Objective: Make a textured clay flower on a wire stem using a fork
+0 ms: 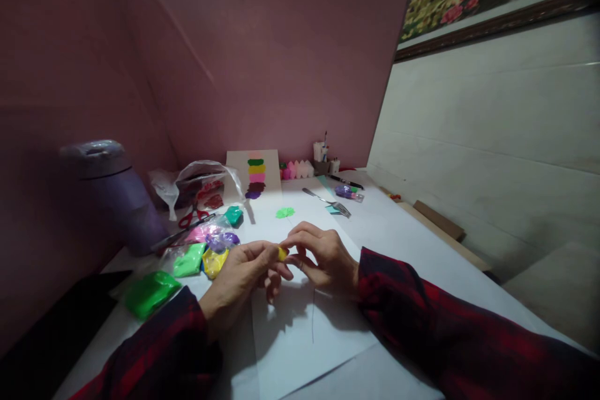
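A small piece of yellow modelling clay [282, 254] is pinched between my two hands above the white paper [300, 350]. My left hand [246, 272] grips its left side with thumb and forefinger. From the right, my right hand [323, 256] holds it between thumb and fingertips. Most of the piece is hidden by the fingers. Beyond my hands, a flat bright green clay shape [284, 212] lies on the paper. To the left of my left hand sit an opened yellow clay packet [214, 264] and a light green one [189, 260].
More clay packets, including a dark green one [152, 295], lie left, near red-handled scissors [192, 217] and a purple bottle [117, 200]. A fork [335, 205] rests past my right hand. A colour-swatch card [234, 178] and a pen holder [321, 165] stand at the back.
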`<state>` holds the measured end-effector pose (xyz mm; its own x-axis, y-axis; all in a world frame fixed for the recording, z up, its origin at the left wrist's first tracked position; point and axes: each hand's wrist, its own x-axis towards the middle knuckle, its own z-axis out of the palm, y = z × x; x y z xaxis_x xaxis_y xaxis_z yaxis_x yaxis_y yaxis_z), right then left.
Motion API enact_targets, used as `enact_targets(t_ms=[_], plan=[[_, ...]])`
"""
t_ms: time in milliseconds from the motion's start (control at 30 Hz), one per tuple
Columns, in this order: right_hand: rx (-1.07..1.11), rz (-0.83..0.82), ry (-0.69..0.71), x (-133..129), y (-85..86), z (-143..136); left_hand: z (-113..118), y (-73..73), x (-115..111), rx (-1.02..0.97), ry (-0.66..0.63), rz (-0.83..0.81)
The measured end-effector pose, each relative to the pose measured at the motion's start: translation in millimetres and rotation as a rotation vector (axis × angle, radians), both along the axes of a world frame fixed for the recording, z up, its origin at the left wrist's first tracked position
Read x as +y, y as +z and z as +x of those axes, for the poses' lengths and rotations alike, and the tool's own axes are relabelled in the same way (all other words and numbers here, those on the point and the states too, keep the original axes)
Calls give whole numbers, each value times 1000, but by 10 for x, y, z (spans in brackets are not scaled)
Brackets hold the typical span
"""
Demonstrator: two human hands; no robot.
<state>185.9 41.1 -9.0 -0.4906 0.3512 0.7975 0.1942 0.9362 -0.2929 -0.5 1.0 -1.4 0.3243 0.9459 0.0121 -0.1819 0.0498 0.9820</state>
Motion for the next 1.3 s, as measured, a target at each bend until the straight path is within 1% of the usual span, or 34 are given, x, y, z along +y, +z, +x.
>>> enact_targets(t_ms=[167,333,433,633,900,1100,1300], plan=[[-2,-8,-3,12,-19,5,0,20,-24,-4,-10,5],[-7,-14,-5,-1,-1,3,-6,26,-17,-10,-2,-36],[-15,-12,-4,-12,14,4,-5,27,-8,11,-5,-30],[-16,-9,27,-23,36,5,-9,17,13,32,-10,-28],[-28,-10,38,-17,23,6,-16,-1,14,22,11,-20],[40,13,-5,8,-3,5,0,17,0,6,42,-8],[122,-47,-59,-2,-3,-5,-5,19,3,22,62,-4]])
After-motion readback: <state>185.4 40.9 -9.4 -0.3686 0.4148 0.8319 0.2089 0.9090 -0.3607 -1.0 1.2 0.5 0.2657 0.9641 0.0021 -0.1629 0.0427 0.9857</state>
